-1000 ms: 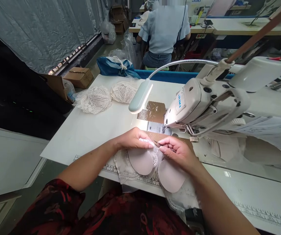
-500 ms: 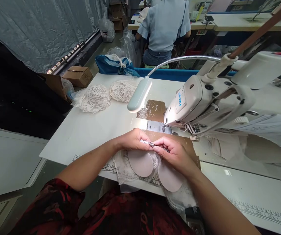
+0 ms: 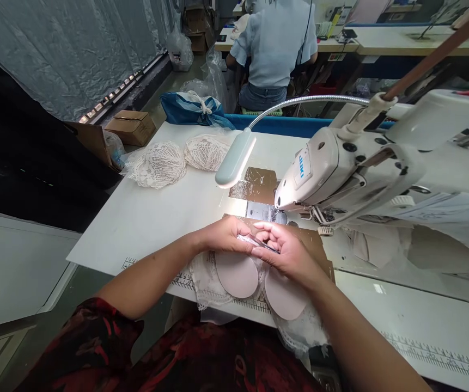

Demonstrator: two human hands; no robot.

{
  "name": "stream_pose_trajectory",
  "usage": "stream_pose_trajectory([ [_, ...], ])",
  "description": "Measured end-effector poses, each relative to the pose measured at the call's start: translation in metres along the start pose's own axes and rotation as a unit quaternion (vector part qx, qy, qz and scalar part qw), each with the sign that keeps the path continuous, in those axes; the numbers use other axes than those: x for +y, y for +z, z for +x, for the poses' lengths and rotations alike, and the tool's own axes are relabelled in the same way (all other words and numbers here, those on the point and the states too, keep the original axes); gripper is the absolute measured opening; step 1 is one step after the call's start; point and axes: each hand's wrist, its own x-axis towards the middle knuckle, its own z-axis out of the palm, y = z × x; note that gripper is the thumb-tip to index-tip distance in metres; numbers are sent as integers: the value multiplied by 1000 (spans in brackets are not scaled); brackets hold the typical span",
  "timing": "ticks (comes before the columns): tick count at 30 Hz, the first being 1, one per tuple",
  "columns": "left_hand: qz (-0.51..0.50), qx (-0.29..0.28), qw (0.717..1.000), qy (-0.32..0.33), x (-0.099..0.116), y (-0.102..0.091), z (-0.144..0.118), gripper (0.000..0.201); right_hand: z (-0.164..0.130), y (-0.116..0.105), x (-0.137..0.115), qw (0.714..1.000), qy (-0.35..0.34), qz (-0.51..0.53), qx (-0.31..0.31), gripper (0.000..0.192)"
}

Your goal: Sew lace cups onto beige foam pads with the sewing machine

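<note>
Lace edges a pale bra (image 3: 254, 277) that lies on the white table (image 3: 144, 218), just in front of the sewing machine (image 3: 340, 169) and right at the table's near edge. Its two smooth pink cups face up, side by side, and part of the lace hangs over the edge toward the person's lap.

Both hands meet above the cups, between the bra and the machine's needle area. The left hand (image 3: 221, 235) is curled, its fingertips pinching the lace at the top of the left cup. The right hand (image 3: 287, 253) touches the left at the fingertips and grips a small pair of metal thread snips (image 3: 261, 243), whose thin dark blades point toward the left hand's fingers. Whether the blades are on a thread is too small to tell.

A white gooseneck lamp (image 3: 234, 160) hangs just left of the machine's head and lights the brown plate (image 3: 259, 185) under it. Farther from the machine, toward the table's far left corner, two white lace cups (image 3: 177, 158) sit together. Beyond that corner lie a blue bag (image 3: 195, 109) and a cardboard box (image 3: 130, 125) on the floor. Behind the machine, a person in a light blue shirt (image 3: 275, 43) sits at another table, back turned.
</note>
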Motion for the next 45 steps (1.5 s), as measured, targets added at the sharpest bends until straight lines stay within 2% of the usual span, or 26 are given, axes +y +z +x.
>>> stream_pose_trajectory([
  [3, 53, -80, 995, 1, 5, -14, -9, 27, 0, -3, -1, 998, 17, -52, -9, 25],
  [4, 68, -89, 994, -8, 6, -20, -13, 28, -1, -6, -1, 997, 19, -73, -4, 24],
  [6, 78, -78, 994, -27, 7, -30, -21, 30, -2, -11, 0, 995, 21, -94, -32, 26],
  [9, 62, -13, 998, -19, 7, -36, -27, 30, -4, -11, -1, 993, 27, -62, -94, 29],
  [11, 54, 19, 998, 5, 7, -34, -27, 34, -3, -7, -3, 997, 43, -19, -56, 28],
  [13, 51, 26, 998, 21, 7, -28, -24, 34, -3, -1, -4, 999, 48, 12, -13, 28],
  [20, 38, 59, 997, 26, 8, -10, -13, 29, -4, 3, -5, 999, 6, -31, 15, 22],
  [24, -11, 38, 999, -4, 6, -7, -9, 25, -5, 2, -3, 999, -14, -15, 28, 21],
  [27, -44, 27, 999, -13, 5, -7, -8, 25, -5, 1, 3, 998, -2, 38, 49, 32],
  [31, -86, 35, 996, -9, 4, -5, -8, 27, -5, -6, 8, 997, 4, 75, 17, 34],
  [37, -79, 51, 995, -21, 1, -3, -7, 30, -4, -10, 5, 996, 24, 83, -36, 30],
  [42, -78, 28, 996, -14, 3, -1, -6, 29, -4, -4, 3, 997, 11, 70, -29, 27],
  [45, -78, 17, 997, -17, 9, -1, -7, 37, -4, -2, 2, 999, -8, 39, -12, 24],
])
